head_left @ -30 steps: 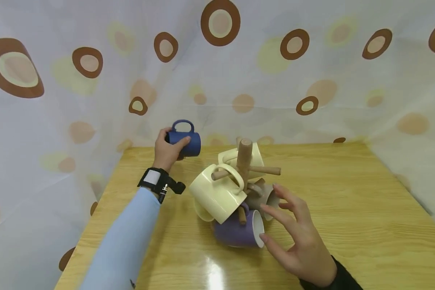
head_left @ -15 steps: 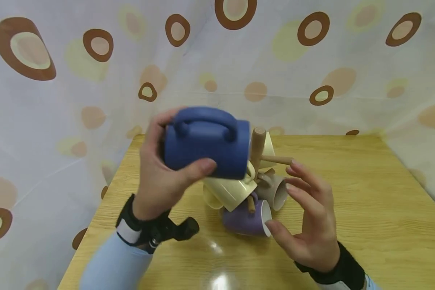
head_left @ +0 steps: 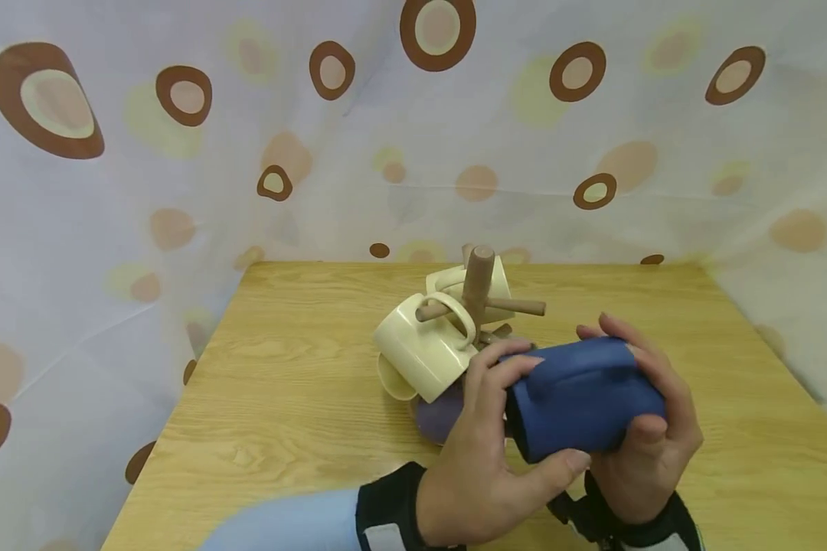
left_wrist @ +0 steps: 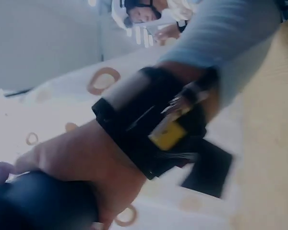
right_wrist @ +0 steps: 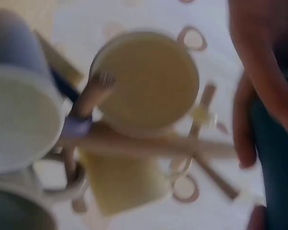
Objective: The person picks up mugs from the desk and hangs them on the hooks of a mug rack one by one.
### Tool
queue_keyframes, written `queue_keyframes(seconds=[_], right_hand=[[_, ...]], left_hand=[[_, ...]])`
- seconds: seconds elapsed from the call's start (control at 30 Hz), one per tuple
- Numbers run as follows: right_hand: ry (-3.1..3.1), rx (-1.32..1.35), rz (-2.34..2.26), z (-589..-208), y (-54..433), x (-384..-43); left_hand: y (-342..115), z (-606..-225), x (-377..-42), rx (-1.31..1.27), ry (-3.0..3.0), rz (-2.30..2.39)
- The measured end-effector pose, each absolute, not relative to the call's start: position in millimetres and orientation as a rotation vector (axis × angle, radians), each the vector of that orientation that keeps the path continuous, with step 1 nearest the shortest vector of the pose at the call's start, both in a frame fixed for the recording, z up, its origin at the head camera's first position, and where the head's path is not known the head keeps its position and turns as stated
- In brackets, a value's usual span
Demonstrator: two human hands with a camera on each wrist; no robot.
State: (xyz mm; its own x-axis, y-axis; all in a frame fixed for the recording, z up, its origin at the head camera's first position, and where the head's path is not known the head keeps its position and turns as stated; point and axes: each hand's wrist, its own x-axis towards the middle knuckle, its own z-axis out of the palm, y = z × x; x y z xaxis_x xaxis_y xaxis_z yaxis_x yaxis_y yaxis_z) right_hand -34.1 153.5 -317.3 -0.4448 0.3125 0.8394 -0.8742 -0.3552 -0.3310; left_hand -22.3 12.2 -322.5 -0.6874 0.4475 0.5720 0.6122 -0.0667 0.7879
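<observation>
A blue mug [head_left: 586, 398] lies sideways in the air in front of the wooden mug tree [head_left: 478, 279]. My left hand [head_left: 485, 467] grips its left end, fingers over the top and thumb below. At the other end my right hand [head_left: 668, 428] holds it, with fingers behind and thumb in front. Left of the post, a cream mug [head_left: 420, 348] hangs tilted by its handle on a peg; another cream mug [head_left: 499, 287] hangs behind. Low down, a purple mug [head_left: 437, 417] is partly covered by my left hand. In the left wrist view, the blue mug [left_wrist: 43, 201] shows dark and blurred.
A bare peg [head_left: 517, 306] of the tree points right, above the blue mug. The wooden table [head_left: 296, 367] extends to either side, with a spotted cloth [head_left: 358, 153] behind it. A grey mug [right_wrist: 14, 213] appears at the right wrist view's lower left.
The left hand has carried the blue mug from the far left, across the front of the tree, to the right. The right hand, previously holding nothing, now grips the mug too.
</observation>
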Motion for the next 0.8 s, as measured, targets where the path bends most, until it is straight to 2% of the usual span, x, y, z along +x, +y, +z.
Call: queue_keyframes(seconds=[0.13, 0.27, 0.53, 0.8], right_hand=[[-1.326, 0.698, 2.133, -331.2, 198.1, -49.2], [-1.631, 0.457, 2.196, -340.4, 220.9, -66.0], [-1.788, 0.428, 2.249, -347.2, 225.5, -91.5], [-1.866, 0.404, 2.259, -349.8, 222.8, -105.9]], left_hand=[[15.2, -336.7, -29.3, -1.189, -2.324, -1.802], [14.4, -345.1, -35.2, -1.217, -2.475, -1.635], [6.7, -351.8, -40.7, -1.227, -2.633, -1.444], [-5.2, -341.1, -36.4, -1.207, -2.798, -1.313]])
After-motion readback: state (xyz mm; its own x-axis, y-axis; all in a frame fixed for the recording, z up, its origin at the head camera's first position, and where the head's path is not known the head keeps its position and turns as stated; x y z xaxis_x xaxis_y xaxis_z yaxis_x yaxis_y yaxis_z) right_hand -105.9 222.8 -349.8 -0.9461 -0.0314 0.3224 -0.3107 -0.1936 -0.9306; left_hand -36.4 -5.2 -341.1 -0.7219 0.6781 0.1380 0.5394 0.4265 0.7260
